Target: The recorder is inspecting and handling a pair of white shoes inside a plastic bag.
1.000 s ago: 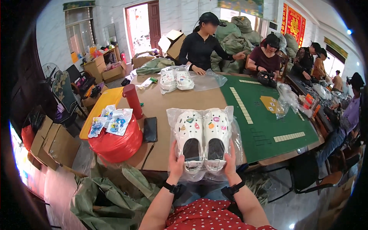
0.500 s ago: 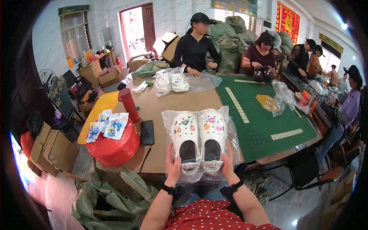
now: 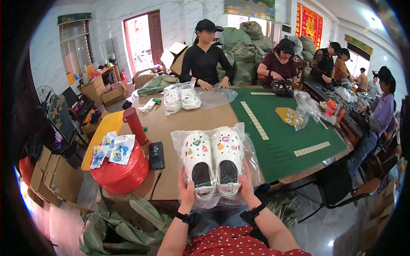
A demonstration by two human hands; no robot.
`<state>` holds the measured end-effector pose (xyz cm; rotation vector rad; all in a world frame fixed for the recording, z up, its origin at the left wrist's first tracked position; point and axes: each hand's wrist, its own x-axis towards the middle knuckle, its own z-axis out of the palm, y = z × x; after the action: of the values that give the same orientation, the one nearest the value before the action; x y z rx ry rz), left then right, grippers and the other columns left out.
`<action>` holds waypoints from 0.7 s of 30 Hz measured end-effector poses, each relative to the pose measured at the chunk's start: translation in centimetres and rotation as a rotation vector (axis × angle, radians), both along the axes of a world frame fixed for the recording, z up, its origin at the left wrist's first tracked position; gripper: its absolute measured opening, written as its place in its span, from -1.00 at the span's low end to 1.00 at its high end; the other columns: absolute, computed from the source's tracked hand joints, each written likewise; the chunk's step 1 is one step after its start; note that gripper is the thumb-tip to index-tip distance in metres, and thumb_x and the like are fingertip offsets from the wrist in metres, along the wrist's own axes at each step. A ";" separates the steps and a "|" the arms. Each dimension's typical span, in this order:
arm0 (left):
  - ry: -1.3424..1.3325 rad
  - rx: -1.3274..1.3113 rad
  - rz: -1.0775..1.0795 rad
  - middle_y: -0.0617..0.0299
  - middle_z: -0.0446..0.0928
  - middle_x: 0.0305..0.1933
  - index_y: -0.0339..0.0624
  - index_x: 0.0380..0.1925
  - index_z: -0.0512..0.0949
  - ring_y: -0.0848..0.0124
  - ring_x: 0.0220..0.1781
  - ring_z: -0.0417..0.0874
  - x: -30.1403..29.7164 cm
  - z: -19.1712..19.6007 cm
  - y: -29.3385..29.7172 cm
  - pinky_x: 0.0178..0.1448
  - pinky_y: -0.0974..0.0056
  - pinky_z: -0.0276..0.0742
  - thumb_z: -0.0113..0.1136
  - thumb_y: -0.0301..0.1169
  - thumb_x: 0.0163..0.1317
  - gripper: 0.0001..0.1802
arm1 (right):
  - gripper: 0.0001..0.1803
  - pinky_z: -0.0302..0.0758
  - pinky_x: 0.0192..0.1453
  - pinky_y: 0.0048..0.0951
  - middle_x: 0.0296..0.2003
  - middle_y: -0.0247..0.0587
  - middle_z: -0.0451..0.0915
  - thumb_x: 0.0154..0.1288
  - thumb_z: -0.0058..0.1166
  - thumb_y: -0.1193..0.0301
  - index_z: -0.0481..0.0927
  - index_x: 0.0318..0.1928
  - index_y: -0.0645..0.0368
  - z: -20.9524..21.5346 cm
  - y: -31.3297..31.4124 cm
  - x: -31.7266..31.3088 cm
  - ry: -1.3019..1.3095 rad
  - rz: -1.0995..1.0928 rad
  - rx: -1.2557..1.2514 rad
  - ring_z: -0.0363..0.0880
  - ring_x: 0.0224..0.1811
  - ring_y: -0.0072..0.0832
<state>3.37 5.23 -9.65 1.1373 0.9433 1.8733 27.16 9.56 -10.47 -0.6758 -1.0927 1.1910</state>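
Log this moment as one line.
held: clear plastic bag of white perforated clogs; left hand: holding left side; right hand: holding right side

Left of the bagged clogs (image 3: pixel 197 148), a phone (image 3: pixel 156 156) is lying on the table (image 3: pixel 205 117); farther left, packets (image 3: pixel 121 148) are resting on a bundle (image 3: pixel 121 177). Behind, a second pair (image 3: pixel 181 98) is sitting; right, a mat (image 3: pixel 277 136) is lying.

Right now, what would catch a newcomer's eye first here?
The white clogs with colourful charms, in a clear plastic bag, front and centre between the left hand and right hand. Left of them, at the table's near side, a shiny red bundle carries small blue-and-white packets; to their right spreads a green mat.
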 end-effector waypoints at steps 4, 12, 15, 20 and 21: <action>0.013 -0.040 0.034 -0.07 0.22 0.49 -0.39 0.49 0.11 0.17 0.53 0.23 -0.1 0.4 -0.2 0.60 0.15 0.07 -0.10 -0.64 0.07 -0.15 | 0.02 -0.08 0.62 -0.32 0.53 -0.01 0.12 0.17 0.13 0.14 0.05 0.54 0.39 0.5 -0.3 -0.2 -0.046 -0.025 0.015 0.03 0.59 -0.27; 0.010 -0.019 0.024 -0.06 0.21 0.50 -0.40 0.49 0.11 0.17 0.54 0.23 0.1 0.8 -0.4 0.61 0.14 0.07 -0.10 -0.64 0.07 -0.15 | 0.03 -0.08 0.62 -0.32 0.53 -0.01 0.13 0.16 0.14 0.14 0.05 0.55 0.37 -0.2 0.0 0.0 -0.026 -0.020 0.010 0.03 0.59 -0.28; -0.001 -0.021 0.011 -0.06 0.21 0.49 -0.40 0.49 0.11 0.17 0.53 0.23 0.0 0.6 -0.2 0.60 0.14 0.07 -0.10 -0.64 0.07 -0.15 | 0.04 -0.08 0.62 -0.33 0.53 -0.03 0.12 0.17 0.15 0.12 0.05 0.55 0.35 -0.2 0.0 0.0 -0.004 -0.006 -0.011 0.03 0.59 -0.29; 0.005 0.002 0.019 -0.06 0.22 0.49 -0.40 0.48 0.11 0.16 0.53 0.24 -0.1 -0.1 0.0 0.60 0.14 0.07 -0.08 -0.61 0.06 -0.15 | 0.04 -0.07 0.62 -0.33 0.54 -0.06 0.12 0.17 0.17 0.11 0.06 0.56 0.32 -0.2 0.1 -0.1 -0.009 -0.002 0.001 0.03 0.59 -0.31; 0.006 0.001 0.017 -0.06 0.22 0.49 -0.40 0.48 0.11 0.16 0.53 0.24 -0.1 -0.1 0.1 0.60 0.14 0.07 -0.08 -0.61 0.06 -0.15 | 0.04 -0.07 0.62 -0.33 0.54 -0.06 0.12 0.17 0.17 0.11 0.06 0.56 0.32 -0.1 0.1 -0.1 -0.009 -0.003 0.000 0.03 0.59 -0.31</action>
<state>3.29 5.30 -9.74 1.1395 0.9581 1.8855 27.11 9.64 -10.55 -0.6830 -1.0985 1.1861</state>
